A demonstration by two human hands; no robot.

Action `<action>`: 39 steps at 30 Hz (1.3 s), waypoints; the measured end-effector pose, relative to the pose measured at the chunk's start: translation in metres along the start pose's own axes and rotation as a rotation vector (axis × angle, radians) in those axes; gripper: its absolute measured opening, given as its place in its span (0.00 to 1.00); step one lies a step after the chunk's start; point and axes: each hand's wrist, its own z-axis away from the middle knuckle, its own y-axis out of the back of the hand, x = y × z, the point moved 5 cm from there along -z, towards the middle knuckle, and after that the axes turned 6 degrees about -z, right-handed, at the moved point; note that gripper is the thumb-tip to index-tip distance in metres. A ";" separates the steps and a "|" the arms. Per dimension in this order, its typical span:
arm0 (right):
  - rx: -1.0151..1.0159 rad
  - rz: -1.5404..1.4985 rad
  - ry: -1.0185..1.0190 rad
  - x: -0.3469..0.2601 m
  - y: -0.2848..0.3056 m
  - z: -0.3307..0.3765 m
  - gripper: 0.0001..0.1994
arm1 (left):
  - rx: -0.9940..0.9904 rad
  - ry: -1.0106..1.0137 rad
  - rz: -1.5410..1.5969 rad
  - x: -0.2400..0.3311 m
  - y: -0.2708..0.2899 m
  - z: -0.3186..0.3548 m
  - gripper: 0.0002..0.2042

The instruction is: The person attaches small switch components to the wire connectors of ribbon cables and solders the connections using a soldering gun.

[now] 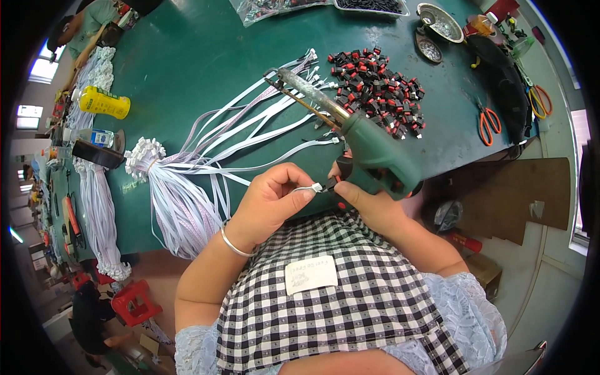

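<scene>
My left hand (pixel 270 199) pinches a short white cable end with a small white connector (pixel 316 187) at the tip of its fingers. Close in front of it, my right hand (pixel 375 205) holds a small black rocker switch (pixel 332 183) between thumb and fingers. Connector and switch meet or nearly meet; which one, I cannot tell. Just beyond my right hand is a green heat gun (pixel 384 153) with a long metal nozzle pointing to the far left. A tied bundle of flat white cables (pixel 184 219) lies left of my hands, several ends fanned toward the nozzle.
A heap of black and red switches (pixel 378 94) lies past the heat gun. Orange-handled scissors (pixel 489 125) and metal dishes (pixel 439 24) are at the right. A yellow bottle (pixel 104 102) and a dark box (pixel 98 154) stand left, beside more cable bundles (pixel 100 212). Other people are at the far left.
</scene>
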 end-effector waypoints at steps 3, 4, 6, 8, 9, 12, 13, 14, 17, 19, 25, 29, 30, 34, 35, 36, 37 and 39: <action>-0.109 0.052 0.065 -0.011 -0.009 0.002 0.11 | 0.015 -0.058 -0.024 0.004 0.000 0.002 0.04; -0.118 0.093 0.073 -0.014 -0.010 0.002 0.11 | 0.019 -0.056 -0.044 0.005 0.000 0.002 0.04; -0.128 0.135 0.081 -0.015 -0.011 0.003 0.12 | 0.024 -0.069 -0.044 0.005 -0.001 0.004 0.05; -0.077 0.021 0.009 -0.008 -0.009 0.003 0.11 | 0.029 -0.083 -0.045 0.005 -0.001 0.006 0.05; -0.079 0.022 0.010 -0.006 -0.009 0.004 0.11 | 0.015 -0.121 -0.123 0.006 -0.002 0.006 0.05; -0.007 0.031 -0.019 -0.001 -0.006 0.004 0.10 | 0.002 -0.145 -0.222 0.004 -0.001 0.008 0.06; 0.036 0.032 -0.012 -0.002 -0.006 0.003 0.09 | 0.004 -0.131 -0.244 0.002 0.000 0.008 0.05; 0.080 0.033 -0.006 -0.002 -0.005 0.002 0.08 | 0.006 -0.132 -0.243 0.001 0.000 0.007 0.05; 0.060 0.019 0.057 -0.001 -0.006 0.001 0.06 | 0.060 -0.219 -0.300 0.004 0.000 0.005 0.04; 0.075 0.060 0.050 -0.002 -0.004 -0.001 0.06 | 0.046 -0.260 -0.249 0.005 -0.001 0.005 0.04; 0.064 0.126 -0.010 -0.003 -0.004 -0.001 0.06 | 0.043 0.002 -0.157 0.006 -0.001 0.005 0.05; 0.045 0.061 -0.084 0.000 -0.005 -0.001 0.16 | 0.058 -0.050 -0.173 0.003 0.001 0.004 0.04; 0.047 0.061 -0.085 0.000 -0.007 -0.002 0.16 | 0.051 -0.049 -0.224 0.002 0.001 0.003 0.04; 0.090 0.134 -0.029 -0.005 -0.009 -0.003 0.05 | 0.044 -0.037 -0.166 0.006 -0.006 0.000 0.04; 0.097 0.173 -0.044 -0.005 -0.009 -0.003 0.05 | 0.044 -0.035 -0.165 0.005 -0.006 0.000 0.04; 0.098 0.172 -0.045 -0.005 -0.010 -0.002 0.05 | 0.057 -0.001 -0.163 0.002 -0.005 -0.001 0.04; 0.108 0.153 -0.039 -0.005 -0.010 -0.002 0.05 | 0.070 0.033 -0.161 0.000 -0.004 -0.002 0.04; 0.119 0.134 -0.033 -0.004 -0.011 -0.003 0.04 | 0.065 0.015 -0.152 -0.001 -0.006 -0.004 0.04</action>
